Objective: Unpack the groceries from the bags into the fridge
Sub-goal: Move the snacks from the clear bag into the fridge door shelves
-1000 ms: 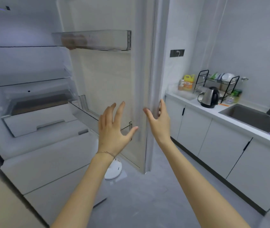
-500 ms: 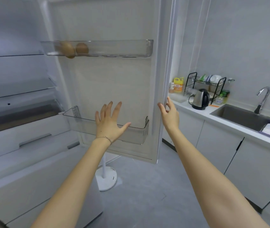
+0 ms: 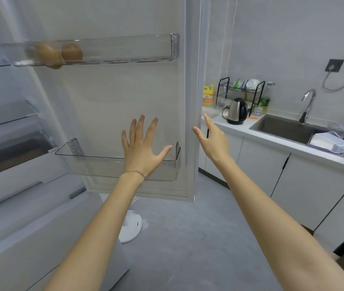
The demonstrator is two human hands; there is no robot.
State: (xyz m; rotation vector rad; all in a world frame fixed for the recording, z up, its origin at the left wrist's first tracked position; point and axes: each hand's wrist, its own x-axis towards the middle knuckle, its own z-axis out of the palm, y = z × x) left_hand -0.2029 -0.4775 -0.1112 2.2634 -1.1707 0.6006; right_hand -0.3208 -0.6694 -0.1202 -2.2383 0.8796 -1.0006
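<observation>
The white fridge door stands open in front of me. Its upper clear door shelf holds two or three brown round fruits at its left end. The lower clear door shelf holds nothing I can see. My left hand is spread with straight fingers in front of the door's inner face, just above the lower shelf. My right hand has its straight fingers at the door's outer edge. The fridge interior with glass shelves and a drawer is at the left. No bags are in view.
A white counter runs along the right with a sink, tap, kettle, dish rack, yellow bottle and packages. White cabinets stand below. A round white stand base sits on the grey floor.
The fridge door has swung further open to the right, with my right hand at its edge. My left hand moved along with it in front of the inner face. The view shifted right.
</observation>
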